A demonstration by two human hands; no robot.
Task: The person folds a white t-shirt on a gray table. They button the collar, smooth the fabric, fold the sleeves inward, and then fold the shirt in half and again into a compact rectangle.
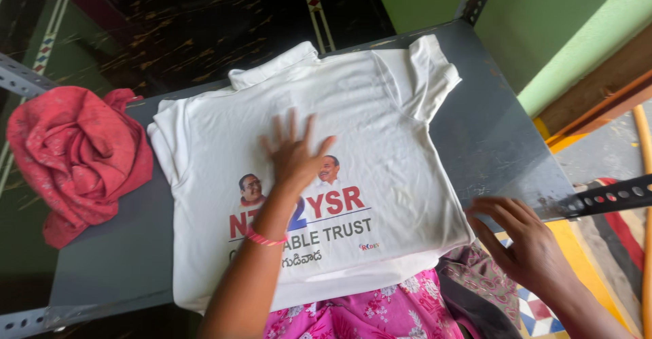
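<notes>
Two hands are at work here, and we start with the nearest. Our right hand (526, 244) hovers with fingers spread at the near right corner of the bench (489, 142), closing on nothing, its fingertips just beside the hem corner of the white shirt (380, 142). A perforated metal strut (604, 198) juts in from the right, just beyond those fingertips.

Farther in, our left hand (293, 154) lies flat on the chest of the shirt, palm down and fingers fanned, pressing the cloth against the bench rather than pinching it; a pink band (263, 238) circles the wrist. We judge this to be the smoothing stage: the shirt lies front up, collar away from us, sleeves tucked partly in, its hem hanging a little over the near edge. A next move would call for a steady left palm while the right takes the hem corner, since thin knit slides easily on painted metal.

The shirt looks soft and light, with a coloured print under the left palm. Well to the left of that hand sits a crumpled red cloth (78, 159), loosely balled and wrinkled. The bench is smooth grey sheet metal, scuffed at the far right.
</notes>
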